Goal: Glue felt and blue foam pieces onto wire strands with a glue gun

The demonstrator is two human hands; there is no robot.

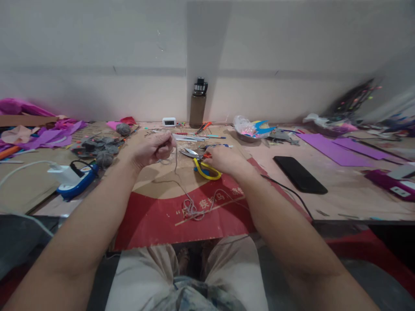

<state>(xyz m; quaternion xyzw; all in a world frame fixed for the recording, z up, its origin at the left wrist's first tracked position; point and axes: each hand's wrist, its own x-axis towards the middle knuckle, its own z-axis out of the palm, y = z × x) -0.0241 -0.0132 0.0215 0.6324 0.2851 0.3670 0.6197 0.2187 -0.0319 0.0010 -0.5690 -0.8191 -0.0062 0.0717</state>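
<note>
Grey string [193,211] hangs from the left hand [158,147], pinched between thumb and fingers, and coils below that grip on red-printed cardboard [145,222]. Rightward, the right hand [222,159] meets yellow-handled scissors [209,176]; its closure cannot be told.

A pale grey wall [97,34] rises directly behind the bench [259,151], crossed by a faint horizontal band [145,71] and a darker vertical strip [207,39]. The pinkish bench spans the full view. The light is dim, with deep shadow underneath.
</note>
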